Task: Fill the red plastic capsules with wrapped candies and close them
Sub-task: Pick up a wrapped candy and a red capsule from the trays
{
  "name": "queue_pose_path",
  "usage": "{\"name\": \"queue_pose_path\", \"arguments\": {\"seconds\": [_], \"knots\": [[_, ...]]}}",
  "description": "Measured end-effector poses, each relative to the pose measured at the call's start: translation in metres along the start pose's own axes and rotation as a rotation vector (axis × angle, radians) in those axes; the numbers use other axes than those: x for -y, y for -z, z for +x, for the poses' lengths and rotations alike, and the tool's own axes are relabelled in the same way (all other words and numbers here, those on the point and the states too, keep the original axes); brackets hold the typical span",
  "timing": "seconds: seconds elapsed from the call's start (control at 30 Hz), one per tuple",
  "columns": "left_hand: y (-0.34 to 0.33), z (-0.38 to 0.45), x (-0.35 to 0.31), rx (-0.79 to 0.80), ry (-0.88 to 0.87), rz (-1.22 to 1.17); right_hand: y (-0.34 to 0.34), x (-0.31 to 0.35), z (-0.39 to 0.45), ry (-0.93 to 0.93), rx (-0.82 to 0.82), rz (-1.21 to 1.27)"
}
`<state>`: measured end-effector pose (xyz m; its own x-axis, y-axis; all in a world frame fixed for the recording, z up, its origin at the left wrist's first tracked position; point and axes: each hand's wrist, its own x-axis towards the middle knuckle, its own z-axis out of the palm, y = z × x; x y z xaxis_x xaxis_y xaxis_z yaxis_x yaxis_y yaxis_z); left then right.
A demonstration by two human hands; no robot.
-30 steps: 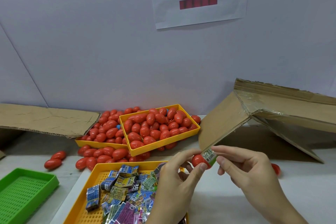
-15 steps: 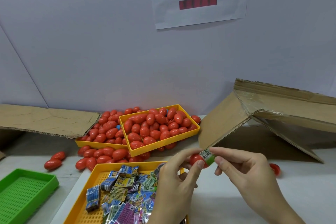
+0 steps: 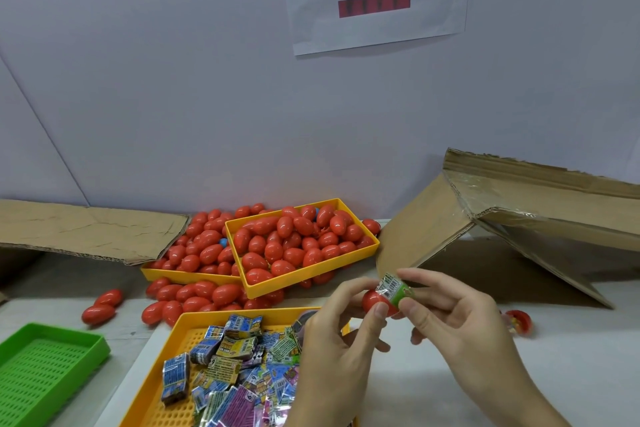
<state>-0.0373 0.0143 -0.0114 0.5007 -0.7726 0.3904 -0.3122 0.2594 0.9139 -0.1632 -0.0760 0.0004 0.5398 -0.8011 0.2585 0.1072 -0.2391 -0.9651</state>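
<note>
My left hand (image 3: 332,347) pinches a red capsule half (image 3: 374,300) between thumb and forefinger, just above the near yellow tray. My right hand (image 3: 457,319) pinches a green wrapped candy (image 3: 394,289), whose end sits in the capsule half's opening. The near yellow tray (image 3: 194,322) holds several wrapped candies (image 3: 235,371). Another red capsule half (image 3: 518,320) lies on the table right of my hands. Two yellow trays (image 3: 311,274) at the back are heaped with red capsules (image 3: 298,243).
Loose red capsules (image 3: 100,308) lie on the table in front of the back trays. A green perforated tray (image 3: 52,367) sits at the near left. A flat cardboard sheet (image 3: 86,229) lies at the back left and a folded cardboard box (image 3: 519,215) at the right.
Both hands have stayed in place above the near tray; the right hand has turned the green candy slightly against the capsule half's opening.
</note>
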Motion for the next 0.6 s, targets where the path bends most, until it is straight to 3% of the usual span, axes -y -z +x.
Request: {"name": "queue_pose_path", "arguments": {"seconds": [0.27, 0.6], "knots": [[-0.0073, -0.0018, 0.0046, -0.098, -0.013, -0.034, -0.0046, -0.0029, -0.0013, -0.008, 0.012, 0.031], [-0.0046, 0.0006, 0.0042, -0.079, 0.079, -0.092, -0.0029, -0.0083, -0.0007, -0.046, 0.025, -0.115]]}}
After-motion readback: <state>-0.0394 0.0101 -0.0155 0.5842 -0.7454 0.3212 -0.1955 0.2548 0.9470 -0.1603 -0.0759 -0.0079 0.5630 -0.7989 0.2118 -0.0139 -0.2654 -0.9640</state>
